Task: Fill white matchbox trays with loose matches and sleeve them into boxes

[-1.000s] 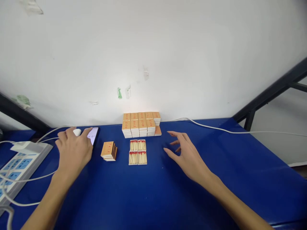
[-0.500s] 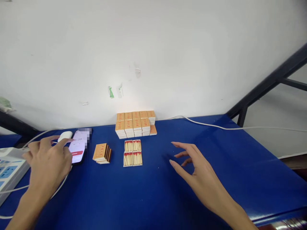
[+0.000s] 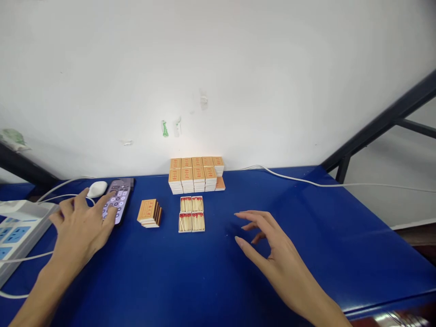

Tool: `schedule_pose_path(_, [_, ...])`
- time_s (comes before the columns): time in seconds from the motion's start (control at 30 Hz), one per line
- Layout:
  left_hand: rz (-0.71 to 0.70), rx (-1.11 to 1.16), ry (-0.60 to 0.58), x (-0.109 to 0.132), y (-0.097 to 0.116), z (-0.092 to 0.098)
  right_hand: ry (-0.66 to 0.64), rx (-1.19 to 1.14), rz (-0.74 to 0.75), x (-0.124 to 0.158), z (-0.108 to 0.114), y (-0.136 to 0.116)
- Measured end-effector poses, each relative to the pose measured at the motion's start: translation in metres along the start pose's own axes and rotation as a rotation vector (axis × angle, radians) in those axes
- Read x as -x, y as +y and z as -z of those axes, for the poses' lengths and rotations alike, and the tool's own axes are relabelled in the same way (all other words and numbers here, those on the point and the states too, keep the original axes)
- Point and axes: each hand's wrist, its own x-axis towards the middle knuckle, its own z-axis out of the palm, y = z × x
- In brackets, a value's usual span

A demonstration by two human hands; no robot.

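My left hand [image 3: 83, 222] is at the smartphone [image 3: 120, 200], fingers apart, with fingertips over the lit screen of round buttons. Whether they touch the glass I cannot tell. Over the blue table, my right hand [image 3: 272, 254] hovers empty with its fingers spread and curved. Between the hands lie several open matchbox trays [image 3: 191, 222] full of red-tipped matches, set in a block. Left of them stands a small leaning stack of orange matchbox sleeves [image 3: 149, 213]. Behind, against the wall, several closed matchboxes [image 3: 193, 175] are piled in rows.
A white power strip [image 3: 20, 236] with blue sockets sits at the left edge, cables running from it. Beside the phone lies a white rounded case [image 3: 97, 189]. A white cable [image 3: 296, 180] crosses the back right of the blue table [image 3: 163, 281]. Dark metal bars [image 3: 374, 122] flank the wall.
The phone screen has switched from a timer display to a grid of round buttons. My left hand's fingers have moved further over the phone. The view has shifted slightly.
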Motion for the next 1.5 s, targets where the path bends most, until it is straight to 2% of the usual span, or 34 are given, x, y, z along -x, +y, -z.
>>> schedule_pose_path(0.13, [0.004,0.085,0.060,0.002,0.001,0.003,-0.030,-0.030,0.018,-0.002,-0.005,-0.006])
schedule_pose_path(0.27, [-0.042,0.235,0.114,0.006,0.006,0.005,-0.070,0.009,0.073,-0.019,-0.027,-0.017])
schedule_pose_path(0.47, [-0.158,0.479,0.036,0.017,0.017,0.007,-0.048,0.264,0.291,-0.041,-0.067,-0.023])
schedule_pose_path(0.67, [-0.277,0.573,0.007,0.016,0.023,0.000,-0.068,0.348,0.372,-0.040,-0.080,-0.023])
schedule_pose_path(0.9, [-0.375,0.560,0.077,0.012,0.018,-0.009,-0.087,0.374,0.389,-0.037,-0.078,-0.019])
schedule_pose_path(1.1, [-0.425,0.612,0.134,0.016,0.021,-0.001,-0.123,0.344,0.387,-0.025,-0.053,-0.012])
schedule_pose_path(1.23, [-0.399,0.727,0.154,0.039,0.037,0.015,-0.191,0.244,0.306,-0.015,-0.026,-0.004])
schedule_pose_path(1.3, [-0.395,0.780,0.114,0.057,0.050,0.017,-0.205,0.191,0.253,-0.011,-0.014,-0.002])
schedule_pose_path(1.4, [-0.539,0.799,0.014,0.083,0.070,0.008,-0.155,0.136,0.193,-0.004,-0.009,-0.002])
schedule_pose_path(1.5, [-0.645,0.786,-0.093,0.100,0.084,-0.009,-0.037,0.114,0.107,0.003,-0.025,-0.008])
